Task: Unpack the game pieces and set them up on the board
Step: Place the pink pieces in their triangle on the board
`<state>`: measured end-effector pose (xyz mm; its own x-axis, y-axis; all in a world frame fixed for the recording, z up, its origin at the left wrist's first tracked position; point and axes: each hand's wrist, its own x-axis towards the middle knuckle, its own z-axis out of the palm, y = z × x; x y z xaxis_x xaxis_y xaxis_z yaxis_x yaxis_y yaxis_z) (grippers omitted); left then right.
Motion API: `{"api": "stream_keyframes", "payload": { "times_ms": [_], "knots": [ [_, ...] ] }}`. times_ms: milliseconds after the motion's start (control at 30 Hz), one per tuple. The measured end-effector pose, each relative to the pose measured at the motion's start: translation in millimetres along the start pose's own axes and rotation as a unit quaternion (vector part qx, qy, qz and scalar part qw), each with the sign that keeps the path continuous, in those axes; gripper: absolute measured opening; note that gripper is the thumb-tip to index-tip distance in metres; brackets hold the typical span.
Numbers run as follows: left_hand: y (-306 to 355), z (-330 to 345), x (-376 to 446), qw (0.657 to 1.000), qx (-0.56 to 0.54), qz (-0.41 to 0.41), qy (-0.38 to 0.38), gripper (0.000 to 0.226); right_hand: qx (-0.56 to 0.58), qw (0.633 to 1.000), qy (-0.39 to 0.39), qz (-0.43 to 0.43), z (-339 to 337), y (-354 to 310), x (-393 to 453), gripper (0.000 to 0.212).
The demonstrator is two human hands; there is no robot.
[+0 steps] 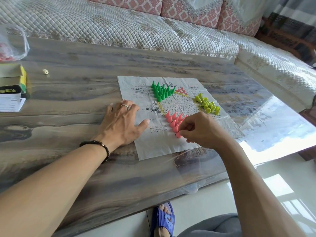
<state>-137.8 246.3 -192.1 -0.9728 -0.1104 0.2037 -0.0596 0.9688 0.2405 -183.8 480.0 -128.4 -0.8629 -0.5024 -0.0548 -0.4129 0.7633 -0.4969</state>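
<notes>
A paper game board [153, 147] lies flat on the table. Several green pieces [161, 91] stand in its far corner, several yellow-green pieces [206, 104] on its right, and several pink pieces [174, 121] in its near corner. My right hand [201, 129] has its fingers curled and pinches a pink piece [178, 134] at the near tip of the pink group. A bit of pink also shows under its lower fingers. My left hand [122, 123] presses flat on the board's left edge, fingers spread.
A dark marbled table [77, 103] carries a green and yellow box [12, 79] at the far left, a clear plastic bag [12, 43] with red pieces behind it, and a small white die [45, 71]. A quilted sofa [119, 28] runs behind the table.
</notes>
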Motion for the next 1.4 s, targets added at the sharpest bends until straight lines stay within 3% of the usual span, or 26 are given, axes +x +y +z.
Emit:
{"api": "stream_keyframes", "payload": {
  "times_ms": [467,667,833,1133,1400],
  "knots": [
    [1,-2,-3,0.999,-0.007,0.037,0.023,0.072,0.004,1.0,0.009,-0.004,-1,1,-2,0.004],
    [5,-6,-6,0.995,0.045,0.084,-0.021,0.082,0.018,0.99,0.137,-0.027,-13,2,1,0.01],
    [8,-14,7,0.99,0.055,0.099,-0.082,0.086,-0.015,0.985,0.168,-0.02,-12,15,9,0.01],
    [37,2,37,0.992,-0.042,0.116,-0.039,0.07,-0.038,0.953,0.287,0.088,-29,60,34,0.012],
    [31,14,31,0.995,-0.029,0.088,-0.041,0.071,-0.026,0.955,0.265,0.128,-38,73,55,0.022]
  ]
}}
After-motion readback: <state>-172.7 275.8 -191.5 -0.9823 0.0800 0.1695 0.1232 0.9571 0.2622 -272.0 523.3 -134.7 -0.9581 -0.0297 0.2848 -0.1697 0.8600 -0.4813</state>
